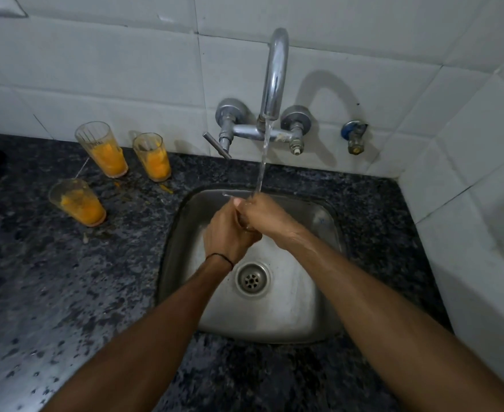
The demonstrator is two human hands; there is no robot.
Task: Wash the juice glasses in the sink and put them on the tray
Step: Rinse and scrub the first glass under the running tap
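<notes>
Over the steel sink [289, 310] my left hand [227, 230] and my right hand [267, 217] are wrapped together around a clear juice glass [233, 194]. Only its rim shows above my fingers. Water runs from the chrome tap [274, 78] onto the glass and my right hand. Three dirty glasses with orange juice residue stand on the counter left of the sink: one at the back left [103, 150], one at the back [152, 157], one nearer me [78, 202]. No tray is in view.
The dark speckled granite counter [51, 292] surrounds the sink, with juice drips near the glasses. The tap lever [216, 145] sticks out to the left. A small wall valve [354, 138] sits right of the tap. White tiled walls close the back and right.
</notes>
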